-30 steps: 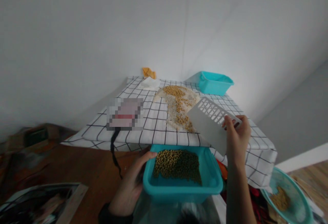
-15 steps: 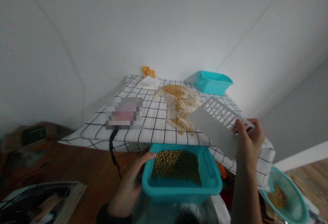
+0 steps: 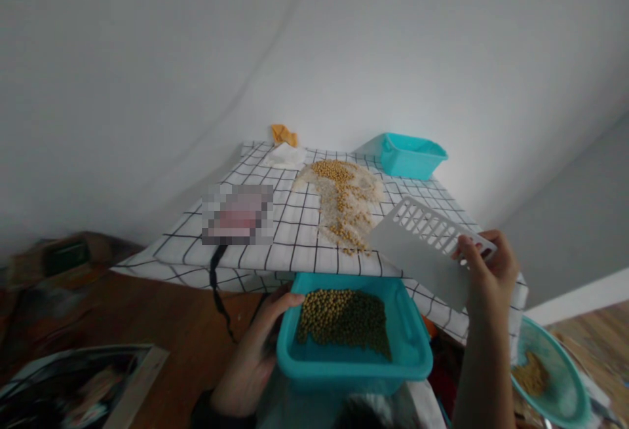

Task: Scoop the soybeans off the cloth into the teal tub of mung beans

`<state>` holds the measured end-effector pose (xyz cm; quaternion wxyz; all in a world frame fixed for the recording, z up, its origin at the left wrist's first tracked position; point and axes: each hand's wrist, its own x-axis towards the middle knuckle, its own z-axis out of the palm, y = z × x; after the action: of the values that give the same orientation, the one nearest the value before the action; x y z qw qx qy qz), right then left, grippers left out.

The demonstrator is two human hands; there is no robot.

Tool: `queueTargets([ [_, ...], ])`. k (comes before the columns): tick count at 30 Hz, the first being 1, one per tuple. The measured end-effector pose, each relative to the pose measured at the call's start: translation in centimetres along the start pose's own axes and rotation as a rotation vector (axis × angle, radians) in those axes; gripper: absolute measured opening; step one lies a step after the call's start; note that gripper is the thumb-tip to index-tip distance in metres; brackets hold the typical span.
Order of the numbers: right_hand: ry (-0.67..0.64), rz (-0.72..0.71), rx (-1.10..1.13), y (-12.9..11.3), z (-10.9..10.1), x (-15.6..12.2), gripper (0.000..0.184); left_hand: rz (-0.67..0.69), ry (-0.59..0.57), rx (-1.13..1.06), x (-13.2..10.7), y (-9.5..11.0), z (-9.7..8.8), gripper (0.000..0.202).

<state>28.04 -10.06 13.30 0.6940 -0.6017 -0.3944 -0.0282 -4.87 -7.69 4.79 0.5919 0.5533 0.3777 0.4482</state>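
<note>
My left hand (image 3: 263, 340) grips the left rim of a teal plastic basin (image 3: 354, 369), thumb over the edge. The basin is at the table's front edge; yellowish beans (image 3: 322, 311) and dark green beans (image 3: 366, 324) lie side by side in it. In my right hand (image 3: 491, 265) is a flat grey slotted board (image 3: 422, 259), pinched at its holed end and tilted above the front right of the table. Beyond it, a pile of soybeans (image 3: 334, 170) is spread on the cloth with pale grains that look like rice (image 3: 327, 203).
A second teal basin (image 3: 413, 157) stands at the back right of the checked tablecloth (image 3: 295, 245). An orange cloth (image 3: 284, 135) and white crumpled item (image 3: 285, 156) lie at the back left. A blurred-out object (image 3: 238, 215) rests at left. Low right, a green basket (image 3: 560, 376) holds something yellowish.
The slotted board and my right hand have moved slightly right and down. The front basin, with my left hand on it, has shifted a little to the right.
</note>
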Motion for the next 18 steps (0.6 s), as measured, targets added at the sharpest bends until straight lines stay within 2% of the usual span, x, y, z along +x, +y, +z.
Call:
queueTargets([
  [5, -0.021, 0.013, -0.009, 0.2, -0.5, -0.1, 0.032, -0.003, 0.024, 0.058, 0.2, -0.1, -0.2, 0.047],
  [11, -0.030, 0.008, 0.011, 0.5, -0.6, -0.3, 0.032, -0.003, 0.053, 0.074, -0.1, 0.2, -0.1, 0.042],
  [15, -0.029, 0.027, 0.019, 0.7, -0.7, -0.2, 0.033, -0.060, 0.016, 0.071, 0.0, 0.9, 0.2, 0.040],
  [18, -0.026, 0.026, 0.002, 0.8, -0.8, -0.1, 0.034, -0.075, 0.011, 0.053, 0.7, 0.5, 0.6, 0.035],
])
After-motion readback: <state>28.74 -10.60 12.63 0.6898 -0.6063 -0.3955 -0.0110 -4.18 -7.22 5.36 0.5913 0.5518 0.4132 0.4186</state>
